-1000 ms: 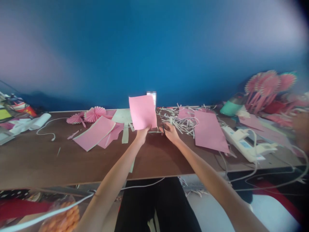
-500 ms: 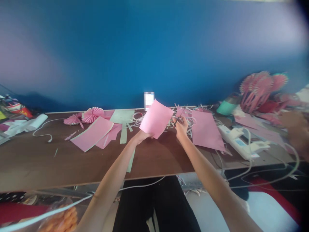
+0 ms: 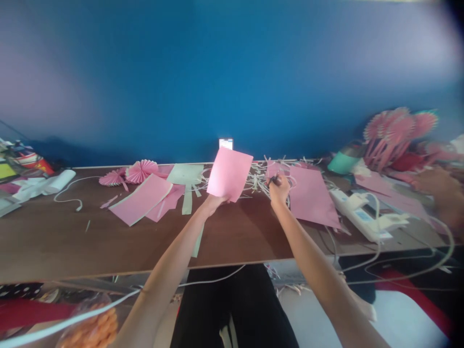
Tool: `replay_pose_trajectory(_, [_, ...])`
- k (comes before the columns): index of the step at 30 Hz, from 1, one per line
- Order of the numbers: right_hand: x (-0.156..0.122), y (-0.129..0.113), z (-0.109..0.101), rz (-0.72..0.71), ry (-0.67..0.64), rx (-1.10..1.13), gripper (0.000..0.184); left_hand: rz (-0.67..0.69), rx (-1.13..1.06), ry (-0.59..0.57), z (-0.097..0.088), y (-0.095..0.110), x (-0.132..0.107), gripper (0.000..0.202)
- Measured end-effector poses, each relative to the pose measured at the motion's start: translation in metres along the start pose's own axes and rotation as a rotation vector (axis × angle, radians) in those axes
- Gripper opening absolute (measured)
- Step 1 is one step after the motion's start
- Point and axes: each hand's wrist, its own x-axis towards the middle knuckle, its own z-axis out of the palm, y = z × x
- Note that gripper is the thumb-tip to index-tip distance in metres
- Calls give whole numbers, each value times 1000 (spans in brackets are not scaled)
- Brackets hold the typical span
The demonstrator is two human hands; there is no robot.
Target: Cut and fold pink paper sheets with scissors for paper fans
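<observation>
A sheet of pink paper (image 3: 230, 174) is tilted up above the table, and my left hand (image 3: 215, 203) grips its lower edge. Part of that hand's fingers is hidden behind the sheet. To the right, apart from the paper, my right hand (image 3: 279, 187) is closed around dark-handled scissors (image 3: 274, 180); their blades are hard to make out. Paper strips (image 3: 258, 176) in a tangle lie behind and between the hands. A larger pink sheet (image 3: 312, 195) lies flat just right of my right hand.
Cut pink sheets (image 3: 141, 199) and pleated pink rosettes (image 3: 141, 171) lie at left. A lit phone (image 3: 226, 143) stands against the blue wall. On the right are a white power strip (image 3: 357, 212) with cables, a teal container (image 3: 342, 162) and a co-worker's blurred hand (image 3: 440, 193).
The pink paper has turned more upright and shifted slightly left in my left hand. My right hand with the scissors has moved a little right, away from the sheet.
</observation>
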Motion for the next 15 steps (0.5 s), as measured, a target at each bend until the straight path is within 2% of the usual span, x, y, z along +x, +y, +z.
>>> replay_pose_trajectory(4, [-7, 1, 2, -142, -63, -294, 32, 29, -82, 67, -2, -3, 7, 37])
replay_pose_trajectory(7, [-13, -1, 6, -168, -148, -372, 35, 45, -88, 134, -3, -3, 10, 25])
replay_pose_trajectory(9, [-19, -4, 9, -160, -237, -364, 33, 71, -112, 165, -3, -2, 12, 24])
replay_pose_trajectory(13, [-37, -13, 18, -161, -520, -250, 29, 139, -176, 176, 1, -1, 11, 26])
replay_pose_trajectory(15, [-47, -18, 23, -179, -621, -199, 30, 157, -192, 184, 4, 0, 10, 27])
